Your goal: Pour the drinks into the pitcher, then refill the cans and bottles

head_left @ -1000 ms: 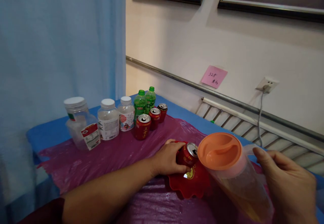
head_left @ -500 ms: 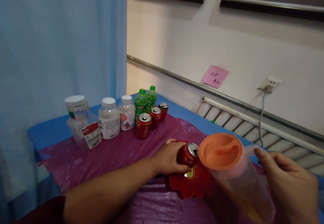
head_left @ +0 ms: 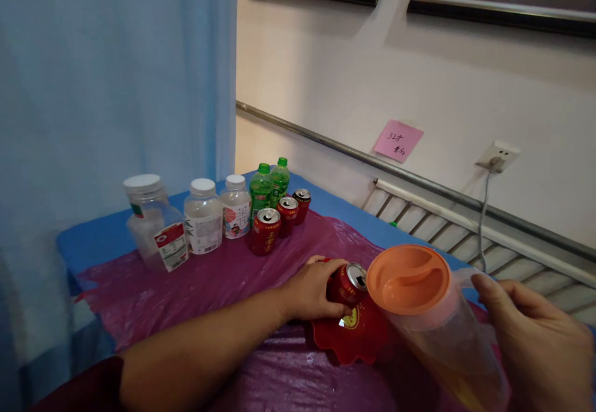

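Note:
My left hand (head_left: 314,291) is wrapped round a red drink can (head_left: 344,285), its opened silver top leaning toward the right. Beneath the can lies a red wavy-edged tray (head_left: 347,340) with a yellow emblem. With my right hand (head_left: 535,331) I grip the handle of a clear plastic pitcher (head_left: 459,350) that has an orange lid (head_left: 410,278). The pitcher tilts so that its lid comes close to the can's top; whether they touch I cannot tell. Some yellowish liquid shows low in the pitcher. No stream of liquid is visible.
Behind my left arm stand several red cans (head_left: 265,232), two green bottles (head_left: 261,187) and clear white-capped jars (head_left: 203,216). Purple plastic sheeting (head_left: 218,288) covers part of a blue table (head_left: 93,238). A radiator (head_left: 428,226) and a plugged-in socket (head_left: 497,156) are along the wall.
The whole view has shifted very slightly. Both hands, the can and the pitcher keep practically the same positions relative to one another.

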### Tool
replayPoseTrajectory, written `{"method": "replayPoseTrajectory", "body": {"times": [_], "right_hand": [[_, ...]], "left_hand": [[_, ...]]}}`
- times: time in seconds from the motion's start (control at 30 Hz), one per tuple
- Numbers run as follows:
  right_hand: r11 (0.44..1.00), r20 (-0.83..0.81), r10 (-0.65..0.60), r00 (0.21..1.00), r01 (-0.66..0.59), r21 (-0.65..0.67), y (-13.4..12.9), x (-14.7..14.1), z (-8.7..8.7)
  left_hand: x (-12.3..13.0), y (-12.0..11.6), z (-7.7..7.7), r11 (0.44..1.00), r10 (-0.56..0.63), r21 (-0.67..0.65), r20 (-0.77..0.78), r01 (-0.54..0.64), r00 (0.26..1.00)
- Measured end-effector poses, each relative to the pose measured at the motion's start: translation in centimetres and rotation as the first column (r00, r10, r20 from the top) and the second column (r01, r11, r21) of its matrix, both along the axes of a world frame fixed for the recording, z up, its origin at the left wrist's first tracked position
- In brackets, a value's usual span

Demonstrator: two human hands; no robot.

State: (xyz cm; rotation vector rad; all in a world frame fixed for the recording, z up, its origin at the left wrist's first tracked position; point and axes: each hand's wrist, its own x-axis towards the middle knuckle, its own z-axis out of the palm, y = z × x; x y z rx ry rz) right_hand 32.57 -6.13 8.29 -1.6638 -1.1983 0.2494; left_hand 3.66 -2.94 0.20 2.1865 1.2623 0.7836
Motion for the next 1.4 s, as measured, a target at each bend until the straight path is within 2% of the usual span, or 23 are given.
{"method": "replayPoseTrajectory", "body": {"times": [0.5, 0.83, 1.4], "right_hand": [[1.0, -0.033, -0.01, 0.999, 0.01, -0.023, -0.15, -0.27, 0.18], [1.0, 0.028, -0.015, 0.999, 0.015, -0.021, -0.04, 0.42, -0.28], [1.0, -0.009, -0.018, 1.0, 0.018, -0.021, -0.24, -0.03, 0.0]], "left_hand": [[0.09, -0.11, 0.26, 1.0, -0.006, 0.004, -0.002, 0.006, 1.0], [-0.03, -0.12, 0.25, 1.0, -0.021, -0.001, 0.007, 0.021, 1.0], [-0.08, -0.07, 0.0, 1.0, -0.028, 0.01, 0.021, 0.028, 0.999]]}}
